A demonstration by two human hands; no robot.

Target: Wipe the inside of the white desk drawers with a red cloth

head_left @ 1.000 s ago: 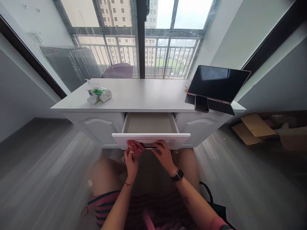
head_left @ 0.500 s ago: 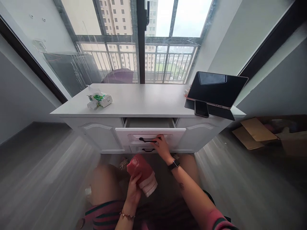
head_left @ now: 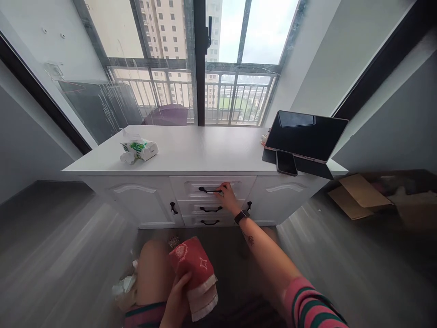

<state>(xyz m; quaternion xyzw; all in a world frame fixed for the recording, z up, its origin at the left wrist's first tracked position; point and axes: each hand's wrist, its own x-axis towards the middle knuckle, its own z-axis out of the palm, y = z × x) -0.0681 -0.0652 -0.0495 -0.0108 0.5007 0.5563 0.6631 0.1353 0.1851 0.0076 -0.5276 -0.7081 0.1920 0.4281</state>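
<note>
One tissue pack (head_left: 149, 150), tablet (head_left: 307, 134), phone (head_left: 286, 162) atop cabinet (head_left: 208, 150) | left grip (head_left: 180, 289) clasps cloth (head_left: 196, 264) | right grip (head_left: 226, 196) holds handle (head_left: 205, 189)

The white cabinet top (head_left: 211, 150) bears a tissue pack (head_left: 145, 149), a propped tablet (head_left: 306, 136) and a phone (head_left: 286, 163).

Out of my sight
The red cloth (head_left: 200, 269) covers some of the left fingers (head_left: 183, 279); the right fingers (head_left: 224, 186) hide one end of the top handle (head_left: 205, 189). The tablet (head_left: 305, 135) masks part of a small item (head_left: 263, 139); the cardboard box (head_left: 365, 189) runs out of view, contents (head_left: 404, 184) blurred.
</note>
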